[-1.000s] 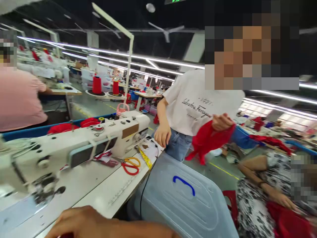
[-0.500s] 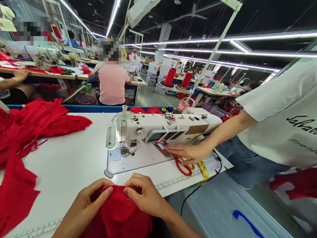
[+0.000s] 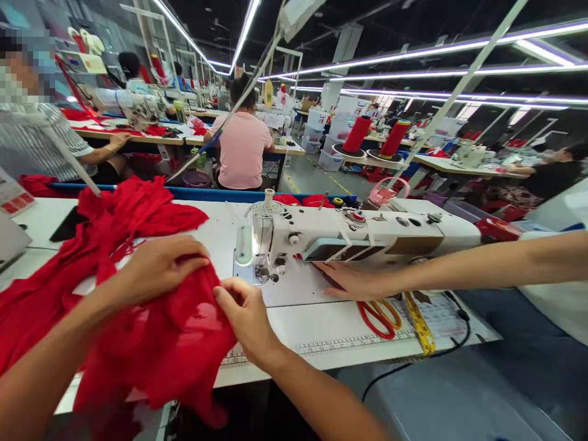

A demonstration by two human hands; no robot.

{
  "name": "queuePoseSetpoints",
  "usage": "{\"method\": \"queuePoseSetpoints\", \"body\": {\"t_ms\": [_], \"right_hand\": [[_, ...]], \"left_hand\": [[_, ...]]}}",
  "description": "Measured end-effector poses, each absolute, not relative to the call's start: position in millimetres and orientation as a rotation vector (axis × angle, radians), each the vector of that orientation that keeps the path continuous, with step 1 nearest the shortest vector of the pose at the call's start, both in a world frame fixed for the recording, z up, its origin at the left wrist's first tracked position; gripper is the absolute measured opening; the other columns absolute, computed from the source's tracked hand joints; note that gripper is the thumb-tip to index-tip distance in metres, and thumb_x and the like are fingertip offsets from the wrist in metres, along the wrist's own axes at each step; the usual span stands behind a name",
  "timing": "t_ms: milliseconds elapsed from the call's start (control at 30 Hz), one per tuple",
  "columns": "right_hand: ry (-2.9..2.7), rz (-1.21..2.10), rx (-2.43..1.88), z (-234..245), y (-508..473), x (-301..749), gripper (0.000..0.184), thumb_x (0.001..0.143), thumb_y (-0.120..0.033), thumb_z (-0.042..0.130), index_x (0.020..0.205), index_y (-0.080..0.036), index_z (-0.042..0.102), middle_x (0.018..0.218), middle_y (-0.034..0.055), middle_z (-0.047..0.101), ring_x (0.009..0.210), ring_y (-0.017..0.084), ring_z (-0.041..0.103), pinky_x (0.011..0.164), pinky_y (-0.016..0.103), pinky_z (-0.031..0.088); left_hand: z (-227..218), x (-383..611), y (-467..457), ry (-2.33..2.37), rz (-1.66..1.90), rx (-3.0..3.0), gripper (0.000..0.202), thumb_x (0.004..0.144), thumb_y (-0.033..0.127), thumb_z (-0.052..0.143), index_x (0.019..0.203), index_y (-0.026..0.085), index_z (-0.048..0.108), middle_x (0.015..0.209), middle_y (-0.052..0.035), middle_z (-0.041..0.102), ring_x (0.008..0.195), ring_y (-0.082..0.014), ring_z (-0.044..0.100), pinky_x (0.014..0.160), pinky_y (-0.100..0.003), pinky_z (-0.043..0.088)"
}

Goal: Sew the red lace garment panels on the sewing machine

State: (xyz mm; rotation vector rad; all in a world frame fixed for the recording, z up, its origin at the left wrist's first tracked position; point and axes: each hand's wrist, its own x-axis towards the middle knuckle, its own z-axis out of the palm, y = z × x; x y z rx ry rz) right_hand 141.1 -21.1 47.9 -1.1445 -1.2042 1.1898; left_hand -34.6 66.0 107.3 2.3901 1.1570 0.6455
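Both my hands hold a piece of red fabric over the near edge of the white sewing table. My left hand grips its top edge, fingers curled. My right hand pinches the fabric's right edge. The white sewing machine stands just right of my hands. A co-worker's hand lies flat on the machine bed, reaching in from the right.
A heap of red fabric lies on the table's left. Red-handled scissors and a yellow tape measure lie right of the machine. Red thread cones stand behind. Seated workers, one in a pink shirt, fill the back rows.
My view swung left from the standing co-worker to the table. My hands lifted the red fabric up and to the left; the co-worker's hand stays by the machine.
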Motion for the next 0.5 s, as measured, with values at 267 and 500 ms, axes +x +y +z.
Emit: {"method": "queuePoseSetpoints", "body": {"t_ms": [267, 500], "right_hand": [[-1.199, 1.160, -1.389, -4, -27, 202, 0.022, 0.079, -0.036, 0.060, 0.067, -0.018, 0.058, 0.059, -0.0024, 0.047, 0.056, 0.011, 0.037, 0.051, 0.026, 0.030], [-1.275, 1.113, -1.463, -7, -29, 204, 0.022, 0.084, -0.037, 0.059, 0.074, -0.018, 0.062, 0.060, -0.0030, 0.046, 0.054, 0.010, 0.036, 0.048, 0.024, 0.030]], "left_hand": [[28, 37, 83, 0.919, 0.391, 2.213, 0.028, 0.091, 0.035, 0.043, 0.079, 0.019, 0.062, 0.079, -0.0023, 0.067, 0.077, -0.0189, 0.059, 0.075, -0.028, 0.045], [35, 31, 75, 0.786, 0.360, 2.002, 0.020, 0.086, 0.038, 0.057, 0.089, 0.019, 0.062, 0.085, 0.0012, 0.064, 0.082, -0.0179, 0.059, 0.077, -0.026, 0.046]]}}
